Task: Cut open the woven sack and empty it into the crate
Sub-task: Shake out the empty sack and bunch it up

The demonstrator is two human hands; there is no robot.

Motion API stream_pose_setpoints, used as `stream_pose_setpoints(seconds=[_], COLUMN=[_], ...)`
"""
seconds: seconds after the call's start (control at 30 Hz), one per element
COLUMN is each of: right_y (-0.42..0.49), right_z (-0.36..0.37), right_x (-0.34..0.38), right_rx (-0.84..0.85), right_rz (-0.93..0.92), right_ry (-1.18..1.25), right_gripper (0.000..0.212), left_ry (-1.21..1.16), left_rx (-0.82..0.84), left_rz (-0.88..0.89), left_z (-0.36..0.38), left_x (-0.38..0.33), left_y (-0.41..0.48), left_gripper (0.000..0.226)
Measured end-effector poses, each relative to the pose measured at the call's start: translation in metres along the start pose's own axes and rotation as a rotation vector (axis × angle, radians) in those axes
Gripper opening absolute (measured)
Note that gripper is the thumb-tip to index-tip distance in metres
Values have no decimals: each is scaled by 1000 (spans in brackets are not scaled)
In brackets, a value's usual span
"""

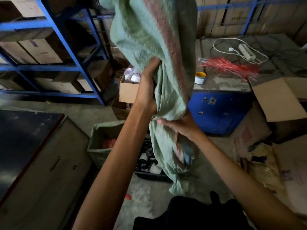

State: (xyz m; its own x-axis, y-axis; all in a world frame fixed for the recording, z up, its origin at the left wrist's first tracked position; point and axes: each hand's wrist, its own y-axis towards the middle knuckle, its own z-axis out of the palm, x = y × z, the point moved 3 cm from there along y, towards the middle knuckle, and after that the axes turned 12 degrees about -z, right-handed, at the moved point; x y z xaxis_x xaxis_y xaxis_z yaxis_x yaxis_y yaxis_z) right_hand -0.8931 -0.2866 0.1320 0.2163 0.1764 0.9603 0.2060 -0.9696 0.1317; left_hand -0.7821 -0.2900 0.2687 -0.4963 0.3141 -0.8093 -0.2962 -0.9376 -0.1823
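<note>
Now, starting at the left edge, the blue shelving (78,63) stands loaded with cardboard boxes, well clear of the action, and a lined carton (98,140) with red scraps sits on the floor just beside the work. Moving in, the left hand (147,92) reaches up and forward with its fingers clamped around a bunched fold of the woven sack (154,47), taking the weight high so the cloth hangs tall and whatever is inside has to slide down. The green sack, with its reddish stripe, rises out of the top of the view and drapes down between the 2 arms; its lower end dangles right over the dark crate (149,166), which sits on the floor directly beneath, so the fall is straight into it. Dark round items and some pale pieces already lie in the crate, and the sack looks slack and mostly flat, so I judge the emptying is well along. I cannot make out the cut opening itself; the bottom tail is blurred and knotted-looking. Just to the right, the right hand (177,125) wraps its fingers and thumb around the sack's gathered middle, lower than the left, squeezing it into a neck, probably to steer and shake the contents downward. Further right, a blue workbench (219,112) carries a yellow-lidded tin (200,78), red ties (229,65) and a power strip (246,50), all apart from the sack.
</note>
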Motion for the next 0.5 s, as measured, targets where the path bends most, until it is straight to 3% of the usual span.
stream_pose_setpoints(seconds=[0.1, 0.17, 0.23, 0.33, 0.4, 0.5], right_y=[5, 10, 15, 27, 35, 45], right_z=[-6, -13, -23, -35, -33, -17], right_x=[7, 7, 12, 30, 44, 66], right_rx=[-164, -206, -266, -332, -313, -115], right_rz=[-21, -20, -13, -41, -93, -181], right_ry=[96, 144, 188, 240, 235, 154], right_gripper=[61, 60, 68, 80, 78, 90], left_ry=[146, 422, 626, 856, 943, 913], left_rx=[-127, -217, -255, -152, -23, 18], left_rz=[73, 126, 24, -105, -190, -172], left_z=[-16, -41, -71, -114, -114, -89], left_x=[-20, -30, -17, 26, 55, 87], left_y=[-7, -8, -11, -14, -20, -19], left_gripper=[40, 72, 100, 115, 108, 66])
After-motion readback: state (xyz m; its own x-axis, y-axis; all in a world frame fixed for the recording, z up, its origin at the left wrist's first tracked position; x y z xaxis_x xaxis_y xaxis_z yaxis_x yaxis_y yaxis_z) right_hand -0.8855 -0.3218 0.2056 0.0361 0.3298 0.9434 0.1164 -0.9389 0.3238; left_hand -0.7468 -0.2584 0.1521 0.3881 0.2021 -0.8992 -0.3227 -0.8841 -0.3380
